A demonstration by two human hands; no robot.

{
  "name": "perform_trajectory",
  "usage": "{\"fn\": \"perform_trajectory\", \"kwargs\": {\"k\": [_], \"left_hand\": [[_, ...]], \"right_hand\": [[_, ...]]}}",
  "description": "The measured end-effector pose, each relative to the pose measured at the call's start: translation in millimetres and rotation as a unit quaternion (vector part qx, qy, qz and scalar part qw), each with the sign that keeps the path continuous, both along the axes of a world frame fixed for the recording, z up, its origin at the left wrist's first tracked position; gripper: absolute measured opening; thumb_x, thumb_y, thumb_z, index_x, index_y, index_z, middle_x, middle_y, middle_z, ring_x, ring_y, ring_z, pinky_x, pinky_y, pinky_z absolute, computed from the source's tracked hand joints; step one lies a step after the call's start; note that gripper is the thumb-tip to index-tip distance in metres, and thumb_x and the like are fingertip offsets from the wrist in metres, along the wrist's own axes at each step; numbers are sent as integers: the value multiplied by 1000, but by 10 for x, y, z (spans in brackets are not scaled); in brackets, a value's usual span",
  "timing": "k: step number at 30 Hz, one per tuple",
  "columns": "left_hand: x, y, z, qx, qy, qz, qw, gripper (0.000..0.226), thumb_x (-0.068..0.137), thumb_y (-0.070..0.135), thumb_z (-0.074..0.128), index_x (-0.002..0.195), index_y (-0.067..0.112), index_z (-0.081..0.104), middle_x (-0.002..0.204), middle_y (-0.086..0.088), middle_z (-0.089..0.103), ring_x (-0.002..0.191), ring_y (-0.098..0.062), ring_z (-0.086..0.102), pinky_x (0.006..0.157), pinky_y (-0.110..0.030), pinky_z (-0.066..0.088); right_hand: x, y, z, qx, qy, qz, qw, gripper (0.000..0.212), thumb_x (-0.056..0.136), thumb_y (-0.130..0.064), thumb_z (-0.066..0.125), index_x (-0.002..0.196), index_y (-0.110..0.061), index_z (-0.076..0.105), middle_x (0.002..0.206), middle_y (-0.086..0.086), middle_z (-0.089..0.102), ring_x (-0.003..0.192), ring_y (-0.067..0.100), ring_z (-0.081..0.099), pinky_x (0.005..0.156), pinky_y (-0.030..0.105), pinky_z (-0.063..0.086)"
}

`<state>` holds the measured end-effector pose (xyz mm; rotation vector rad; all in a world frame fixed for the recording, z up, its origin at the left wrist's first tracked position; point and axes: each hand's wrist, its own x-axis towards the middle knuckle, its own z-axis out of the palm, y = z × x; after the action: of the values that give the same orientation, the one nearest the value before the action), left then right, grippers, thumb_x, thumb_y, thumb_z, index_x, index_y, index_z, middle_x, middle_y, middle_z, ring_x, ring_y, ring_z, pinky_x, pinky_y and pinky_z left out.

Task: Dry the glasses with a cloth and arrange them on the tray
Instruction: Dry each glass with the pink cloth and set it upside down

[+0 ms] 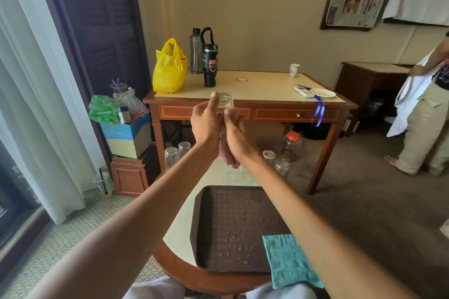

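Glass [225, 101] sits inverted, held up beyond the tray [206, 226]: my left hand [206, 120] has thumb and fingers clamped round its wall, and my right hand [234, 126] closes its fingers on the cloth [227, 153] at its mouth. I judge it light, wet-slick and breakable, so hold the wall firmly, not the rim.

Five clear drinking glasses [224, 101] show plainly, two more faintly; one brown rectangular plastic tray [218, 201]; one pink cloth [227, 153], one teal cloth [289, 262].
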<state>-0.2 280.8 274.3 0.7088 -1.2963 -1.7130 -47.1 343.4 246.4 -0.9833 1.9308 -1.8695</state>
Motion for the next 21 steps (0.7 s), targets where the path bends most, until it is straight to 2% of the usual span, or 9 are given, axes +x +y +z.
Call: {"fn": "perform_trajectory", "kwargs": {"k": [1,4,7,9,11,13,15,17,21], "left_hand": [[10,2,-12,10,6,-5,1000,37,94,53,67,110,20,67,108,-4,74,99,-20,71,86,-37,58],[25,-1,-37,24,19,-26,999,26,97,48,66,101,23,68,103,-4,75,99,-20,72,87,-39,60],[10,33,-60,12,1,-38,999,20,103,42,58,90,31,69,87,8,72,77,-1,71,64,-21,55],[5,101,-85,-3,-7,-43,999,27,107,40,52,91,29,71,79,12,72,64,4,69,53,-14,51],[19,196,-75,-33,7,-34,999,36,106,46,49,90,25,75,80,9,74,75,-4,71,65,-20,58],[-21,248,-90,-94,18,-18,995,46,95,68,54,96,29,79,99,3,73,100,-14,71,88,-37,61],[-31,288,-91,-161,-14,29,986,46,81,81,60,103,44,76,112,10,56,117,-19,58,101,-46,53],[-30,310,-77,-197,-33,65,978,26,79,76,65,95,55,67,109,16,45,119,-18,49,107,-47,46],[-4,304,50,-173,-19,81,981,35,75,80,66,90,49,69,109,10,52,118,-24,53,106,-50,47]], "right_hand": [[-10,-22,-29,-11,19,-8,1000,63,102,-60,31,112,-3,54,69,4,65,60,17,66,56,35,55],[-3,-26,4,-18,39,15,999,61,95,-61,33,116,-7,54,97,13,66,82,19,65,61,26,53],[-29,9,161,-68,10,23,997,34,102,-36,41,99,-7,60,88,11,64,79,19,61,62,34,53],[-106,26,264,-83,6,18,996,37,105,-35,41,91,-7,60,78,8,59,74,20,58,62,33,49],[-208,31,343,-70,2,4,998,52,104,-51,37,79,-16,65,67,2,62,64,16,61,63,29,48],[-282,27,394,-71,-60,1,996,61,104,-56,34,67,-24,71,60,-6,64,61,11,62,63,26,48],[-316,21,399,-97,-115,15,988,63,104,-56,32,67,-25,73,67,-3,67,70,16,64,69,30,50],[-313,6,389,-103,-148,39,983,65,105,-57,27,77,-21,73,75,1,71,78,19,67,72,32,53],[-306,-25,334,-115,-185,63,974,74,106,-57,17,84,-20,78,84,4,75,84,19,71,80,33,54]]}}
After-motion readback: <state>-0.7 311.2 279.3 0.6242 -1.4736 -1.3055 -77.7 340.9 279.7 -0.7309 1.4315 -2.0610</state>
